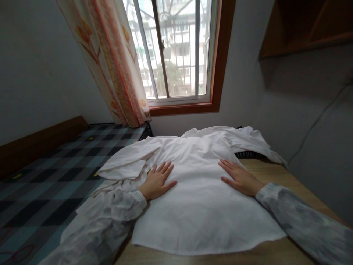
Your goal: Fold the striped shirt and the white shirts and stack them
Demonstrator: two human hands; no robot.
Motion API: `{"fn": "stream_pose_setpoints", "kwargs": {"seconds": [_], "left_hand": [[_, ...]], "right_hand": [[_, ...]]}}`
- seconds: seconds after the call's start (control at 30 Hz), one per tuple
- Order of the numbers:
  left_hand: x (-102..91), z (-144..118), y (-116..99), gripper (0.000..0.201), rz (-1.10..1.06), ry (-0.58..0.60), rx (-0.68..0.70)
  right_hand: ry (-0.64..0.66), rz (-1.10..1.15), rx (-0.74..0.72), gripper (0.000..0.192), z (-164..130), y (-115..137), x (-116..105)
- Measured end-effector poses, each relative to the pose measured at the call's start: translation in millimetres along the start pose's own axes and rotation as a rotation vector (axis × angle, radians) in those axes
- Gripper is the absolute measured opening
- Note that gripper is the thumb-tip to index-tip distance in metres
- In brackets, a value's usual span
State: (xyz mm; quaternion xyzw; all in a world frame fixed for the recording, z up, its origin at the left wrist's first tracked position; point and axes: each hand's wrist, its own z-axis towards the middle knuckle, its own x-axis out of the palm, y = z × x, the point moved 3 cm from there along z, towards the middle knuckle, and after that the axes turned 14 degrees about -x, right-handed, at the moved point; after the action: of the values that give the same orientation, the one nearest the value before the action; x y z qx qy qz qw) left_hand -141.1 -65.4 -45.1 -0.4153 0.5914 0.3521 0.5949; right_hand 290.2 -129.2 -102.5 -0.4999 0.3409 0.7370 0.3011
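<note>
A white shirt (204, 213) lies spread over a wooden table, its hem toward me and its sleeves out to both sides at the far end. My left hand (158, 181) rests flat on the left part of the shirt, fingers stretched and apart. On the right side of the cloth my right hand (239, 178) also lies flat, with its thumb away from the fingers. Neither hand grips anything. Wrinkles show in the fabric near the collar end, while the part between my hands looks smoother.
The wooden table (278, 180) shows along the right and front. A bed with a checked cover (55, 176) stands at the left. Behind are a flowered curtain (110, 62) and a barred window (176, 55). A wooden shelf (306, 36) hangs at upper right.
</note>
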Motion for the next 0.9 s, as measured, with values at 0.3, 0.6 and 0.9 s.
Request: {"fn": "stream_pose_setpoints", "kwargs": {"seconds": [0.3, 0.6, 0.9], "left_hand": [[-39.2, 12.5, -28.3, 0.072, 0.042, -0.08, 0.039], [2.6, 63.6, -75.1, 0.081, -0.055, -0.004, 0.261], [-60.3, 65.2, 25.5, 0.059, -0.095, -0.193, 0.016]], "right_hand": [[0.047, -0.053, 0.005, 0.07, 14.0, 0.2, -35.9], [0.037, 0.052, -0.162, 0.078, 87.4, 16.6, -10.8], [-0.063, 0.015, -0.035, 0.076, 68.0, -7.9, 18.1]]}}
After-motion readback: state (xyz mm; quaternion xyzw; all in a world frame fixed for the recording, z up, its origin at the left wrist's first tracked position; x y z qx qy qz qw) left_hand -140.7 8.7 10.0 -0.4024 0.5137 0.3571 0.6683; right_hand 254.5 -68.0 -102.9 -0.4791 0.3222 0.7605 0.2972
